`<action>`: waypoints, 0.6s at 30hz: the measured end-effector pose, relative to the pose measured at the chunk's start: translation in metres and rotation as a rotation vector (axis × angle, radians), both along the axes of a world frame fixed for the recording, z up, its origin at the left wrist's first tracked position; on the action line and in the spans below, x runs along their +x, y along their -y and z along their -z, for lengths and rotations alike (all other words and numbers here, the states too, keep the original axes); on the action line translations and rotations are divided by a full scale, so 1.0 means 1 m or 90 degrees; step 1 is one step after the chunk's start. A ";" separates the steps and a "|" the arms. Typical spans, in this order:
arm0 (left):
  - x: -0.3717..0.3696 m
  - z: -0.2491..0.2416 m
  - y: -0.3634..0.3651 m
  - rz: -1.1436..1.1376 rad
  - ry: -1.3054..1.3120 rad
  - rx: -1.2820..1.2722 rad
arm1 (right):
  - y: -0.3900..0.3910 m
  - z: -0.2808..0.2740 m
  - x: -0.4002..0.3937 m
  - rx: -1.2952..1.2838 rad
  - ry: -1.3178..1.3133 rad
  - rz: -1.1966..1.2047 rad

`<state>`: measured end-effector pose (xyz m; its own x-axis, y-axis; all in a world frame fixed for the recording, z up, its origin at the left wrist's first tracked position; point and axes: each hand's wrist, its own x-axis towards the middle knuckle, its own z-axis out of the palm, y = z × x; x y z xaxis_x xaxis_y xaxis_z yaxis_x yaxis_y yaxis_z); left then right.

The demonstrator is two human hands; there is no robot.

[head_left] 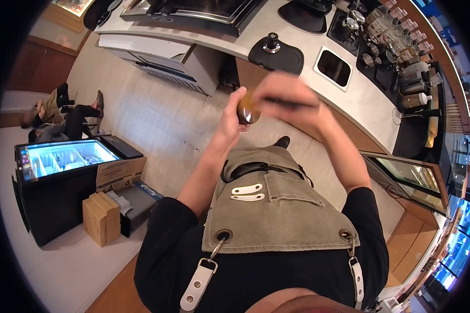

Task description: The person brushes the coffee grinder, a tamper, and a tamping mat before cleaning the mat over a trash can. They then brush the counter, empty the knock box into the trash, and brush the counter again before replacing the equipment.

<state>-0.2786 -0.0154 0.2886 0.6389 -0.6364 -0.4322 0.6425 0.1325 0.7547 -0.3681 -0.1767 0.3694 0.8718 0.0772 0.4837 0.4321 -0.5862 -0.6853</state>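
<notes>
Out in front of my apron, my left hand [230, 116] wraps around a shiny, rounded amber-brown container [249, 110], thumb up along its side. My right hand [287, 94] is curled just over and beside the container's right side, smeared by motion. Along that hand runs a dark, bar-shaped thing [292, 104], also blurred; I cannot tell what it is. The right fingers partly cover the container.
Ahead is a counter with a tamper [271, 43] on a black mat [292, 58], a recessed bin [333, 69] and rows of bottles [391, 26]. A lit chest cooler [62, 156] and cardboard boxes [102, 218] stand left. Seated people [70, 119] are at far left.
</notes>
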 end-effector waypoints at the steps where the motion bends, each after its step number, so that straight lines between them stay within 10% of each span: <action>1: 0.015 0.006 -0.026 0.096 0.005 -0.041 | 0.012 0.006 0.005 -0.095 -0.021 0.120; 2: 0.024 0.008 -0.041 0.189 0.015 -0.085 | 0.023 0.007 0.012 -0.194 -0.037 0.238; 7: 0.024 0.006 -0.070 0.131 0.054 -0.050 | -0.040 -0.034 0.030 0.058 -0.146 -0.170; 10: 0.030 0.007 -0.084 0.135 0.078 -0.042 | -0.023 -0.034 0.045 -0.257 -0.140 0.099; 15: 0.017 -0.023 -0.090 0.004 0.117 -0.024 | -0.048 -0.044 0.051 0.216 -0.291 -0.085; 18: 0.033 -0.013 -0.103 0.117 0.183 -0.068 | -0.032 -0.002 0.061 -0.461 -0.518 0.106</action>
